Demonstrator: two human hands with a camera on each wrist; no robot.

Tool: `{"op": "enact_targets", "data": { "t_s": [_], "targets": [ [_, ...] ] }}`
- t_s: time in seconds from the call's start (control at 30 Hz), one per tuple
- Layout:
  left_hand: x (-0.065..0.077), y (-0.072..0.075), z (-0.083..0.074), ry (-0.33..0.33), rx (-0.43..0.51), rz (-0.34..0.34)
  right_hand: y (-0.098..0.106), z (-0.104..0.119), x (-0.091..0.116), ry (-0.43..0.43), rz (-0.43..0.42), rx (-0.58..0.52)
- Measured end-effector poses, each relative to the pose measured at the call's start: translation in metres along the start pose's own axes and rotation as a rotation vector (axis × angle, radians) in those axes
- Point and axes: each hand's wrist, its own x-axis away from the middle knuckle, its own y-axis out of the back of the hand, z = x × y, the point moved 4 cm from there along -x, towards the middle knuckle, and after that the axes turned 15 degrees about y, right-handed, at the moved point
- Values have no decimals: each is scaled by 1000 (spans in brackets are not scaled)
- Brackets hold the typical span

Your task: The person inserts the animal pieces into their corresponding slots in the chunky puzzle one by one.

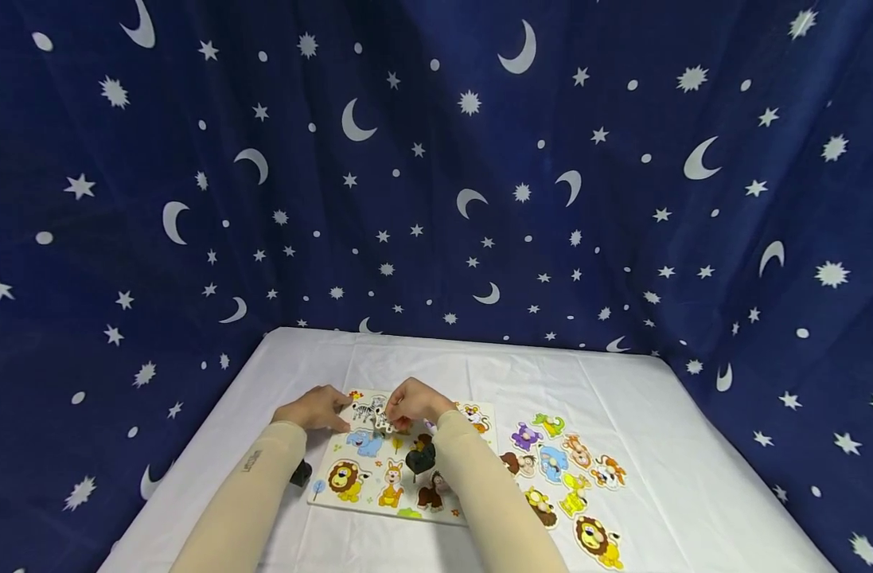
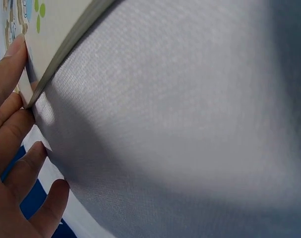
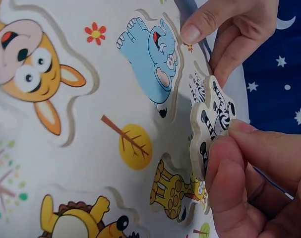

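Note:
A wooden animal puzzle board [image 1: 373, 458] lies on the white-covered table, with printed recesses for a lion, a kangaroo, an elephant and others. My right hand [image 1: 416, 402] pinches a zebra puzzle piece [image 3: 214, 116] between thumb and fingers. The piece is tilted just over the board's zebra recess [image 3: 198, 90], which it partly hides in the right wrist view. At the board's upper left, my left hand [image 1: 314, 408] grips the edge, its thumb on the face and fingertips at the side [image 2: 17, 126].
Right of the board lie several loose animal pieces, among them a lion [image 1: 598, 543], an elephant [image 1: 553, 462], a purple hippo [image 1: 526, 436] and a green crocodile [image 1: 549, 424]. A dark blue curtain [image 1: 436, 175] with moons and stars surrounds the table [image 1: 680, 446].

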Motion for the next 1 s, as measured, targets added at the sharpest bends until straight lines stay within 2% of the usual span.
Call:
{"op": "enact_targets", "data": {
  "t_s": [0.4, 0.63, 0.87, 1.0],
  "targets": [
    [-3, -6, -5, 7, 15, 11, 0, -4, -2, -13, -31, -14],
    [-1, -9, 2, 22, 33, 9, -6, -4, -8, 16, -43, -63],
    [-3, -6, 0, -11, 2, -6, -11, -3, -17, 26, -49, -38],
    [-4, -4, -1, -6, 4, -5, -13, -2, -22, 27, -65, -35]
  ]
}}
